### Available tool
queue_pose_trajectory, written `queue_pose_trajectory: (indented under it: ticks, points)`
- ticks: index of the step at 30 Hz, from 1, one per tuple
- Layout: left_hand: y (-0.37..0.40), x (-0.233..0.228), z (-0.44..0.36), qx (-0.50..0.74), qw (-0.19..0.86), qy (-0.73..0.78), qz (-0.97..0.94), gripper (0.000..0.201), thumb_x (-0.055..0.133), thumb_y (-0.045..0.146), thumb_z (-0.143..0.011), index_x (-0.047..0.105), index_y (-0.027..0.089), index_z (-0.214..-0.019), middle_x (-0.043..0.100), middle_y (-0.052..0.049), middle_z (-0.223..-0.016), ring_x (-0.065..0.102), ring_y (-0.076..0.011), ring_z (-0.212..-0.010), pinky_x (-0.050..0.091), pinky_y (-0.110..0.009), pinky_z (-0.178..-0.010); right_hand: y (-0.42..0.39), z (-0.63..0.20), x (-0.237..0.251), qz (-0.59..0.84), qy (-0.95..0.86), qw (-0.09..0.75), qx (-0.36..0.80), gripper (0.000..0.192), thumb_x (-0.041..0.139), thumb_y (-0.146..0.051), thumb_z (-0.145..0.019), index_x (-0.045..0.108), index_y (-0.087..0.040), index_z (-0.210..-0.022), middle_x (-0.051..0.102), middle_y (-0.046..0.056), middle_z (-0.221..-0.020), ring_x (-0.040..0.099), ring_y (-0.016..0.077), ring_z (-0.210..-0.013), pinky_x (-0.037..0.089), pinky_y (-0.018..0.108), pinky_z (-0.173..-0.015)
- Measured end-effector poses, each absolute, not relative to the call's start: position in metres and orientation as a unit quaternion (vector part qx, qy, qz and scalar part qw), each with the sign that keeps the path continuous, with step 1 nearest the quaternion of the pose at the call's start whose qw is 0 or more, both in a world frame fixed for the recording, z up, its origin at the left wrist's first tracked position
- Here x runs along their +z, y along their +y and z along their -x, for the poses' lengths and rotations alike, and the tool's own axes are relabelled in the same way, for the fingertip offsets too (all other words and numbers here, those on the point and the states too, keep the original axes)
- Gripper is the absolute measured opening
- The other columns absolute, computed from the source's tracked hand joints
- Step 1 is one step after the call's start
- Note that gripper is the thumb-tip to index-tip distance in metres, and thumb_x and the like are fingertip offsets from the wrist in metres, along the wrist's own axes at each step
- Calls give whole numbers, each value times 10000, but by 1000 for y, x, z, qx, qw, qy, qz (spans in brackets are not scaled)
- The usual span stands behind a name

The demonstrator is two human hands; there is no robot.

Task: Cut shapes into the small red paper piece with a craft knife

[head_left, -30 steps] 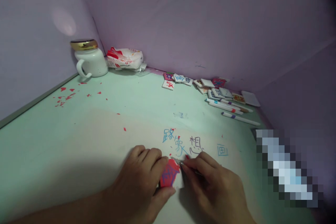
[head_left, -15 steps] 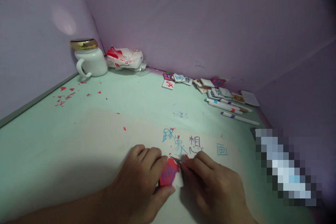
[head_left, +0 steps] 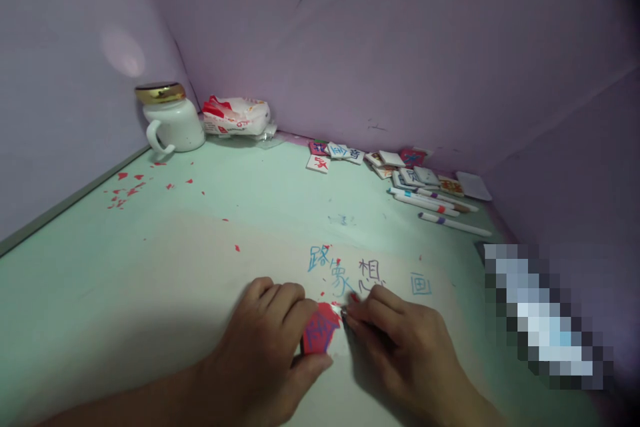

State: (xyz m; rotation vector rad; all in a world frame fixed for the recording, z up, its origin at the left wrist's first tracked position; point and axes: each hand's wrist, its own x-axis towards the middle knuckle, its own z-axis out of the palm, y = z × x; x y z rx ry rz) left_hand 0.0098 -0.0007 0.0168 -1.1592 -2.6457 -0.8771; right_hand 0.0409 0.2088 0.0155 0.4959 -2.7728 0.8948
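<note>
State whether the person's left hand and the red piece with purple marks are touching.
Touching. The head view shows the left hand gripping the red piece, fingers over its upper left, thumb against its lower edge.

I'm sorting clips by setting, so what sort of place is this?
Likely a desk or craft corner indoors: a pale green tabletop against purplish walls, with pens, small character tiles and a lidded white mug.
</note>
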Motion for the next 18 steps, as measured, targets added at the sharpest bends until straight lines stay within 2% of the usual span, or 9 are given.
queue_pose_trajectory:
  ticks: [7,13,18]
  points:
    - [0,16,-9,-292,70,-878,372,255,679,222,-738,556,192,-959,633,-53,-918,548,-244,-782,405,-436,-735,208,-43,16,-167,-929,70,321,208,473,-189,-897,668,-176,-826,535,5,-650,519,124,-535,335,261,-495]
    - [0,14,-8,-286,78,-872,389,214,666,187,-725,551,187,-906,615,-59,-887,517,-242,-783,436,-439,-741,198,-50,11,-109,-936,138,304,216,494,-225,-895,658,-187,-760,560,7,-636,529,122,-497,308,253,-459]
    - [0,16,-9,-285,74,-872,391,222,665,156,-712,557,175,-905,599,-65,-875,495,-243,-778,465,-445,-717,195,-50,11,-95,-942,139,291,226,485,-227,-898,663,-190,-764,566,5,-643,531,125,-502,293,259,-466]
